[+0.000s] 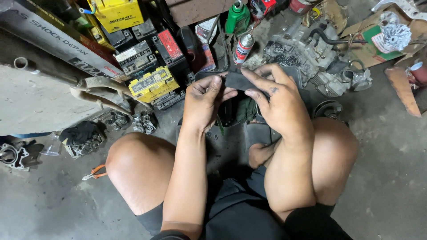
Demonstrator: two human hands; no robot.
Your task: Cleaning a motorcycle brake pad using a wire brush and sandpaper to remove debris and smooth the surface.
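Note:
My left hand point(204, 103) and my right hand point(276, 100) both pinch a small dark flat piece point(240, 81), like a strip of rubber or abrasive paper, held between the fingertips above my knees. Both hands are smeared with grease. Beneath them lies a dark plastic part with a green rag point(245, 110) in it, mostly hidden by the hands.
A dirty engine block point(302, 51) lies ahead right. Several old batteries point(151, 82) are stacked ahead left, with a spray can point(243, 47) and a green bottle point(237, 18) behind. Orange-handled pliers point(94, 172) lie on the concrete floor by my left knee. Cardboard point(402, 86) at right.

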